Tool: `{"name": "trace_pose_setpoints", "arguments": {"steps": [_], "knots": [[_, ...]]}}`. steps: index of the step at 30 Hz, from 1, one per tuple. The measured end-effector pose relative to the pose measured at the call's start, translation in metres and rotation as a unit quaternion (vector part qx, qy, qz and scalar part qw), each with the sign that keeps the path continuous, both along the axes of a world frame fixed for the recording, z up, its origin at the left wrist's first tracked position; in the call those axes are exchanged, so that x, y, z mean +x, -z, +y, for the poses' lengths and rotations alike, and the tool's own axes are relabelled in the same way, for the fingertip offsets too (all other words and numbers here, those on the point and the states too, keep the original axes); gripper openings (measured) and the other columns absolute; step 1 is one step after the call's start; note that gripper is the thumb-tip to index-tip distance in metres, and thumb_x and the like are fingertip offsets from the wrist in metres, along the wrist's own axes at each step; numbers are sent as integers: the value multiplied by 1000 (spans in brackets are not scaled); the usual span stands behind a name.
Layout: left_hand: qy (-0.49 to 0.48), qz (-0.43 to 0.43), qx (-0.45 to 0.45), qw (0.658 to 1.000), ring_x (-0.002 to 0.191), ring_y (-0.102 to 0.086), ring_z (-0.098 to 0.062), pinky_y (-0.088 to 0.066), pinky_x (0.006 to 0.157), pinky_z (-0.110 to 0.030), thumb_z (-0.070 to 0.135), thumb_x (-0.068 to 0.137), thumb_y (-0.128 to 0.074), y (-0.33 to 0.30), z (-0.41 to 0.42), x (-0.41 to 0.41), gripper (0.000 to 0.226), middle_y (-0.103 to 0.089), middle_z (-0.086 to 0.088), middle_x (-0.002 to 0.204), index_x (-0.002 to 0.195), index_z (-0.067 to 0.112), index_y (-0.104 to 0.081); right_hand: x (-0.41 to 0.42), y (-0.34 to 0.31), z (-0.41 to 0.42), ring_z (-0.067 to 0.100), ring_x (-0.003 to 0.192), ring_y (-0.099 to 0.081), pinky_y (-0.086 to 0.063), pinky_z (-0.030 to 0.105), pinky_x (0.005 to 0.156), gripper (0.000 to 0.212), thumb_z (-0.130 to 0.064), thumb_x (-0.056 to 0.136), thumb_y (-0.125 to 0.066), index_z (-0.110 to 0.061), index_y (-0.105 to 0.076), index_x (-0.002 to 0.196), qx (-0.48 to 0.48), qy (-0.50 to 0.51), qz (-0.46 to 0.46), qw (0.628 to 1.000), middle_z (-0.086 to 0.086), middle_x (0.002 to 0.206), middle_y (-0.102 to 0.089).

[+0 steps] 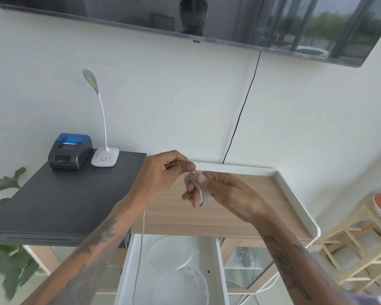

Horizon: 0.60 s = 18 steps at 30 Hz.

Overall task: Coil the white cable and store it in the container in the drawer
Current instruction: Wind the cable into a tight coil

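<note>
The white cable (198, 187) is partly wound into a small bundle of loops, held above the wooden table top. My right hand (220, 190) grips the loops between thumb and fingers. My left hand (163, 172) pinches the cable just above and left of the bundle. A loose strand of the cable (141, 245) hangs down from under my left forearm into the open white drawer (220, 269). Inside the drawer sit a round clear container (183, 287) and a round lid (171, 253).
A black cabinet top (53, 203) on the left carries a small receipt printer (69, 150) and a white gooseneck lamp (105, 158). A plant (7, 260) stands at lower left. A light wooden rack (350, 249) stands at right. A black wire (240, 115) runs down the wall.
</note>
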<state>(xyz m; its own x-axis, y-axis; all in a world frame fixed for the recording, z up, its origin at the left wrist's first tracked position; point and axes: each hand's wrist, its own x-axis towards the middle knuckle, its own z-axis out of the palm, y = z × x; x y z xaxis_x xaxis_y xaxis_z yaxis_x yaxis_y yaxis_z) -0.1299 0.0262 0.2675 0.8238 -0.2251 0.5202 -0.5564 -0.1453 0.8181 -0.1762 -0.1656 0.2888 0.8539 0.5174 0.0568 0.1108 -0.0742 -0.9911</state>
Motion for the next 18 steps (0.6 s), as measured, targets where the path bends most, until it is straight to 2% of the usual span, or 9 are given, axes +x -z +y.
{"name": "trace_pose_setpoints", "arguments": {"steps": [2,5,8,10,11,13,14,16,18], "knots": [[-26,1,-17,1000,75,-68,3,-51,69,-15,37,87,-71,0,-5,5,10,-75,19,79,78,43,-72,1,-11,4,24,95,-69,-51,35,90,32,-19,103,-40,0,-65,100,113,-19,32,993,19,85,-67],[-57,3,-17,998,70,-64,-15,-52,64,-38,19,96,-64,5,-19,8,15,-74,4,77,88,26,-74,6,-24,12,21,97,-69,-53,27,93,29,-16,100,-46,0,-69,108,265,-17,34,963,11,92,-76],[-51,-9,-17,998,49,-43,4,-32,48,-14,36,99,-58,9,-30,-1,23,-59,18,56,83,26,-72,21,-35,17,17,110,-66,-48,26,101,32,-14,102,-46,5,-59,124,322,27,-32,946,7,108,-77],[-41,4,-6,999,43,-36,0,-26,46,-12,46,97,-56,15,-32,-7,32,-54,10,49,85,22,-75,34,-38,15,10,120,-59,-42,29,107,31,-15,104,-46,6,-59,123,242,120,-117,956,3,115,-76],[-40,3,7,999,43,-34,-3,-26,46,-14,48,96,-55,17,-31,-10,34,-55,4,49,86,23,-75,39,-37,12,4,122,-56,-41,30,107,30,-17,104,-47,5,-62,118,161,178,-169,956,1,115,-76],[-39,-9,29,999,41,-36,-2,-26,46,-11,46,96,-57,18,-28,-14,33,-55,13,48,84,22,-75,47,-31,9,-9,113,-57,-45,24,96,25,-16,105,-47,4,-63,107,-28,264,-254,930,-3,109,-77],[-40,-16,39,998,40,-38,-1,-26,45,-9,42,97,-59,17,-26,-14,31,-54,19,47,81,20,-74,49,-27,8,-10,105,-60,-48,22,90,24,-14,105,-47,4,-62,104,-104,275,-275,915,-3,105,-78],[-54,-42,69,995,42,-37,-3,-26,46,-13,41,96,-61,10,-17,-10,35,-49,15,47,77,14,-73,46,-16,7,1,91,-67,-50,18,77,29,-19,106,-45,0,-64,97,-209,246,-282,904,1,96,-79],[-72,-64,93,991,48,-45,-6,-35,48,-22,46,93,-65,-1,-5,-3,37,-58,8,55,77,13,-73,38,-5,7,9,83,-70,-48,16,71,47,-35,107,-37,-6,-69,89,-255,173,-244,919,0,84,-80]]}}
